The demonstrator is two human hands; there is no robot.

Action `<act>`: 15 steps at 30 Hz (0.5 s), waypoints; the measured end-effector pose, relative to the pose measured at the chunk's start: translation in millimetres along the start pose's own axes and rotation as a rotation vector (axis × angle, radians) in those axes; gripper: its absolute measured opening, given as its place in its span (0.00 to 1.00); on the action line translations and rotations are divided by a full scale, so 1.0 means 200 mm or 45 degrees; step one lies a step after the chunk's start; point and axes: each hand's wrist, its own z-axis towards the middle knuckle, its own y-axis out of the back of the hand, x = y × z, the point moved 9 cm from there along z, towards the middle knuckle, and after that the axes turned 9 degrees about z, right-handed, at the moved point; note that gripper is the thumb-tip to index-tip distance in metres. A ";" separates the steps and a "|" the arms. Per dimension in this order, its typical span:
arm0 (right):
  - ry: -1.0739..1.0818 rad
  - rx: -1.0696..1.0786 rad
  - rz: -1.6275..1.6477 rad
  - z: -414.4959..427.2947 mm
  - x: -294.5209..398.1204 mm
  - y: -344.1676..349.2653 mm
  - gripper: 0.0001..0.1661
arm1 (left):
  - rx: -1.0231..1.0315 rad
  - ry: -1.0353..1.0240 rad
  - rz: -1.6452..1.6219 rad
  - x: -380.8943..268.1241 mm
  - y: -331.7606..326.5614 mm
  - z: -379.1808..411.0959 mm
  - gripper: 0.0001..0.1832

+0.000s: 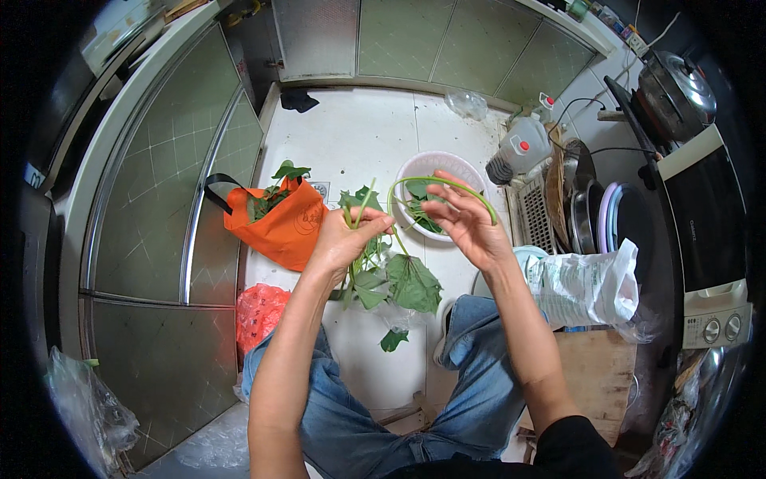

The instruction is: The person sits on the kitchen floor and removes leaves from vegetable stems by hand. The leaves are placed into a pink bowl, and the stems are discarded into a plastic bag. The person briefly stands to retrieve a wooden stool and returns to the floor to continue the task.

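Observation:
My left hand [350, 239] pinches several leafy green stems between thumb and fingers. Broad leaves [413, 281] hang below it, over the floor between my knees. One long bare stem [413, 179] arches from my left hand over to my right hand [470, 224]. It lies across the right fingers, which are spread and not closed on it. Beyond the right hand, a pale pink plastic basin [413, 164] contains picked green leaves [419, 191]. To the left, an orange bag [272, 230] with a dark handle leans over, and more leafy greens [269, 200] stick out of it.
A red plastic bag [260, 314] lies by the left cabinet [167, 227]. Along the right stand plastic jugs [520, 143], basins on edge [610, 218], a white printed sack [580, 284] and a microwave oven [703, 221]. One loose leaf [394, 340] is near my feet.

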 end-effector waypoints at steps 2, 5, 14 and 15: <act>-0.070 -0.074 -0.292 0.00 -0.07 0.01 0.28 | 0.013 0.149 -0.166 0.02 0.02 -0.03 0.08; -0.315 -0.071 -0.497 -0.02 -0.22 0.05 0.19 | 0.002 0.149 -0.303 0.03 0.03 -0.02 0.07; -0.296 0.125 -0.847 -0.05 -0.32 -0.06 0.11 | -0.140 0.131 -0.225 0.05 0.08 -0.03 0.07; -0.299 0.120 -0.858 -0.04 -0.32 -0.05 0.11 | -0.158 0.124 -0.234 0.06 0.08 -0.03 0.07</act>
